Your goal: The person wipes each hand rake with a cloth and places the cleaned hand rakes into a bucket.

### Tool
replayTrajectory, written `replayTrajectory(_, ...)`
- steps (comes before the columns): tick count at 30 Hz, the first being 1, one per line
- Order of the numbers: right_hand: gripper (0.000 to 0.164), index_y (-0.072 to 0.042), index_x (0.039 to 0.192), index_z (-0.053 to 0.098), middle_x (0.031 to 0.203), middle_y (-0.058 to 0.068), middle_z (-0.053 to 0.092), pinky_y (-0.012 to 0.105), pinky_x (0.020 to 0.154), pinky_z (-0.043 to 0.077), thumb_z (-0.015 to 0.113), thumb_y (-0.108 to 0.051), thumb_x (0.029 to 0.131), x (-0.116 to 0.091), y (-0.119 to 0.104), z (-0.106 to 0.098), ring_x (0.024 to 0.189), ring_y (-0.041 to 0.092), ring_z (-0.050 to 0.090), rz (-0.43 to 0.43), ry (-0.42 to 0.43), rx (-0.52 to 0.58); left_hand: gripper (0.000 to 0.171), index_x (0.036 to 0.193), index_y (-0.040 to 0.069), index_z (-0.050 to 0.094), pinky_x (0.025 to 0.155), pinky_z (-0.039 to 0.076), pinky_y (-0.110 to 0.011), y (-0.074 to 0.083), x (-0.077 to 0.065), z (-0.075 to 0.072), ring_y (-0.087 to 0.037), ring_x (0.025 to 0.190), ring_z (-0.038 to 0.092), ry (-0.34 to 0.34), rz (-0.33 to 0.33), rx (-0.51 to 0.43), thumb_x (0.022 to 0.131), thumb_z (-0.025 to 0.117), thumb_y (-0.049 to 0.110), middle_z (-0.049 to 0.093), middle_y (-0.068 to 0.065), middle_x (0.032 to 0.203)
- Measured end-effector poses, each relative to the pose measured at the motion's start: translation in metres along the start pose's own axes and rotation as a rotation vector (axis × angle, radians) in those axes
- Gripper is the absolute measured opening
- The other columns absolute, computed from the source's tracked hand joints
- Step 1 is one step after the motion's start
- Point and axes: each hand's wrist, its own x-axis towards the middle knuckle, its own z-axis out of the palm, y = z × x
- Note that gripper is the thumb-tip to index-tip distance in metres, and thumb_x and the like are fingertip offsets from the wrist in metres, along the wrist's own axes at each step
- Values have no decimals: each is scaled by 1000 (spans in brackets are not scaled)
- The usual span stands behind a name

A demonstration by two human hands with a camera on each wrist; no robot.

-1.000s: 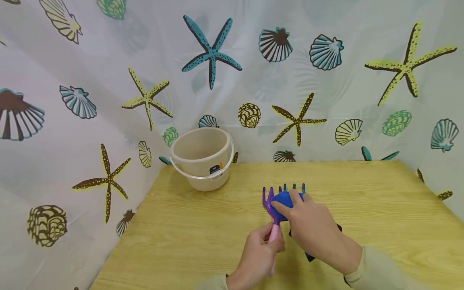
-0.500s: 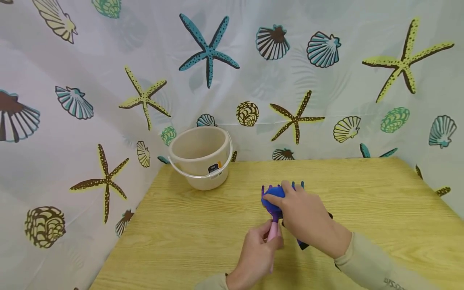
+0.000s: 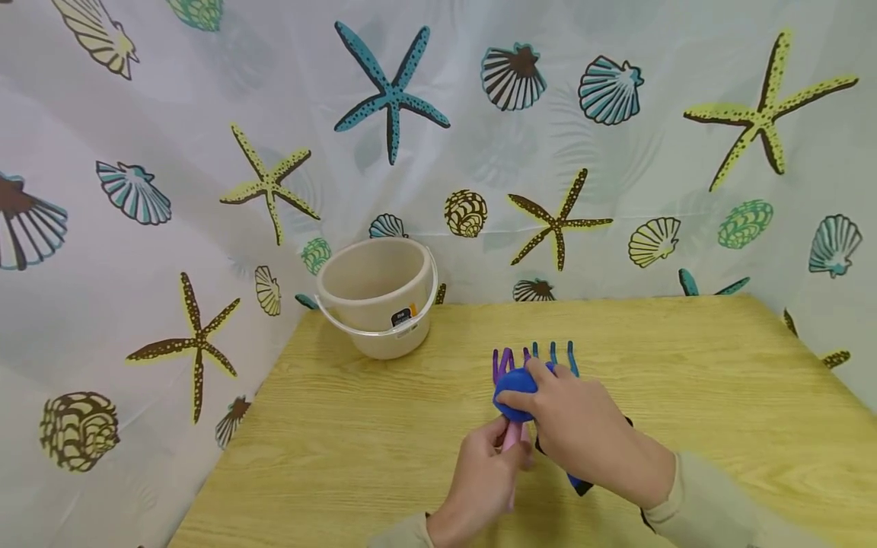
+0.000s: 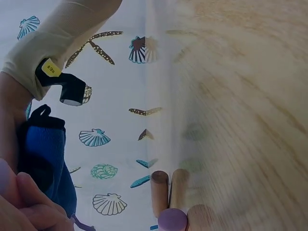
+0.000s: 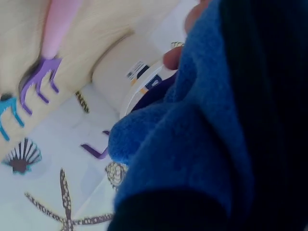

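In the head view, my left hand (image 3: 485, 473) grips the pink handle (image 3: 512, 435) of a small garden rake. My right hand (image 3: 577, 422) holds a blue cloth (image 3: 515, 394) with dark edging over the joint between the rake's handle and its purple head. The right wrist view shows the cloth bunched around the purple part, with bent purple prongs (image 5: 96, 150) sticking out. Two more rakes lie on the table: a purple rake (image 5: 42, 77) with a pink handle, and beside it a teal rake (image 5: 12, 111), mostly hidden by my right hand in the head view.
A beige bucket (image 3: 375, 301) with a clear handle stands at the back left of the wooden table (image 3: 329, 441). A curtain (image 3: 438, 144) printed with shells and starfish hangs behind and at both sides. Brown cylinders (image 4: 160, 193) show low in the left wrist view.
My right hand has shifted left with the cloth, from the right side of the rake's head across it, then down toward the handle. My left hand keeps its grip, nearly still.
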Motion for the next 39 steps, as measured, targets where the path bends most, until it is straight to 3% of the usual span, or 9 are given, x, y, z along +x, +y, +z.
replayTrajectory(2, 48, -32, 115, 69, 122, 23, 57, 37, 39, 54, 72, -11, 71, 1, 2, 0, 92, 41, 59, 13, 16, -19, 44, 134, 7, 52, 45, 43, -17, 0, 0, 1, -13, 65, 59, -1, 12, 6, 90, 58, 11, 65, -3, 91)
replayTrajectory(4, 49, -30, 115, 69, 118, 22, 59, 39, 41, 55, 76, -13, 70, 5, 6, 0, 87, 38, 60, 25, 37, -31, 49, 137, 5, 47, 41, 43, -18, 1, -2, 2, -11, 54, 55, -8, 3, 2, 90, 58, 11, 64, -3, 92)
replayTrajectory(8, 47, -28, 117, 69, 108, 20, 58, 41, 39, 54, 76, -15, 72, 15, 18, 3, 75, 34, 59, 65, 60, -63, 57, 142, 4, 39, 30, 37, -17, 2, -6, 6, -10, 36, 43, -29, -59, -25, 90, 59, 13, 62, -3, 94)
replayTrajectory(16, 45, -23, 123, 65, 111, 25, 56, 35, 34, 49, 63, -11, 80, 23, 36, 8, 63, 28, 56, 241, -15, -15, 61, 143, 6, 38, 28, 36, -17, 5, -8, 9, -10, 36, 41, -34, -123, -26, 88, 61, 16, 60, -3, 96)
replayTrajectory(23, 44, -24, 119, 67, 115, 25, 58, 39, 37, 52, 69, -15, 76, 5, 24, 5, 75, 33, 61, 152, 25, -22, 59, 141, 1, 39, 38, 40, -18, 4, -5, 5, -10, 54, 50, -7, -88, -46, 88, 60, 14, 62, -6, 95)
replayTrajectory(29, 44, -25, 119, 67, 122, 29, 55, 35, 38, 52, 68, -13, 77, -5, 14, -1, 82, 36, 62, 99, -31, 28, 56, 139, -6, 40, 51, 46, -19, 3, -2, 3, -16, 72, 57, 6, -73, -35, 89, 57, 13, 63, -5, 92)
replayTrajectory(33, 44, -25, 118, 69, 118, 28, 57, 35, 37, 51, 68, -13, 75, -2, 19, 1, 78, 35, 62, 94, -6, -9, 57, 138, -7, 40, 49, 44, -17, 3, -3, 5, -14, 67, 55, 11, -52, -33, 88, 58, 13, 62, -6, 88)
replayTrajectory(36, 43, -23, 117, 69, 111, 25, 59, 38, 36, 52, 69, -13, 74, 4, 30, 6, 72, 33, 62, 122, 19, -52, 59, 140, -6, 38, 43, 40, -17, 5, -6, 8, -11, 60, 51, 4, -46, -37, 88, 59, 13, 61, -7, 87)
replayTrajectory(39, 42, -21, 117, 69, 104, 22, 59, 38, 36, 52, 67, -12, 76, 9, 41, 10, 64, 29, 59, 169, 9, -51, 60, 140, -5, 37, 45, 41, -16, 5, -8, 10, -10, 63, 52, 0, -52, -36, 88, 60, 13, 60, -8, 89)
